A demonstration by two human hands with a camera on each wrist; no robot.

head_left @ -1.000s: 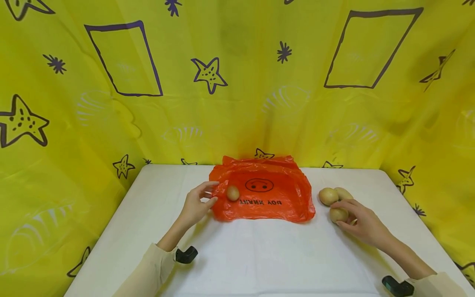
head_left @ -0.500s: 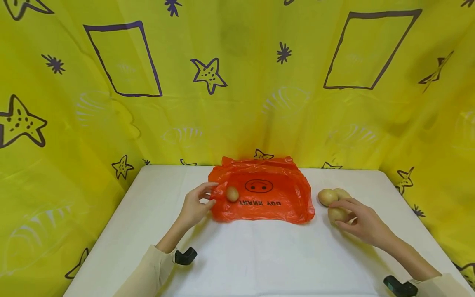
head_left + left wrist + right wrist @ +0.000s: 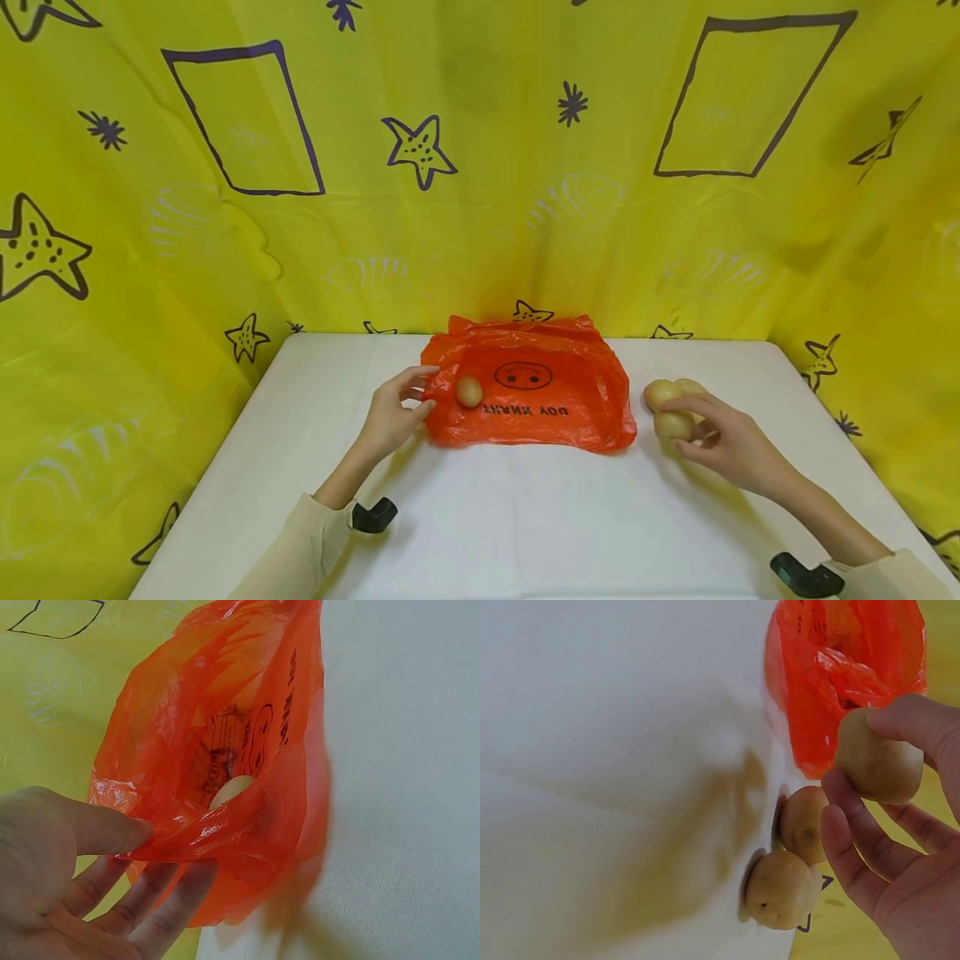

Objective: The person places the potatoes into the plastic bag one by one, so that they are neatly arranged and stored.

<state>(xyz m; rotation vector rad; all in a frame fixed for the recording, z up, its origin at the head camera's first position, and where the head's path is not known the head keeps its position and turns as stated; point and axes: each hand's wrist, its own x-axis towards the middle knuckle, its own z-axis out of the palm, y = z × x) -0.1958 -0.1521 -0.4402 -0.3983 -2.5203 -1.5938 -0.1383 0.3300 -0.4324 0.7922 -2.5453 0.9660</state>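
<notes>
An orange-red plastic bag (image 3: 540, 429) lies with its mouth spread, printed with a pig snout and "THANK YOU". One potato (image 3: 469, 392) is inside it, partly hidden by the bag's rim in the left wrist view. My left hand (image 3: 388, 423) pinches the bag's left edge between thumb and fingers. Right of the bag, my right hand (image 3: 738, 446) holds a potato (image 3: 877, 761) between thumb and fingers, lifted off the table. Beneath and beside that hand, two more potatoes (image 3: 780, 892) rest on the table close together.
The white table (image 3: 487, 525) meets a yellow curtain (image 3: 487, 242) with starfish drawings at its back and sides. Each wrist carries a small black device (image 3: 373, 515).
My right hand has raised its potato a little and brought it slightly left, toward the bag. The left hand and the bag have hardly moved.
</notes>
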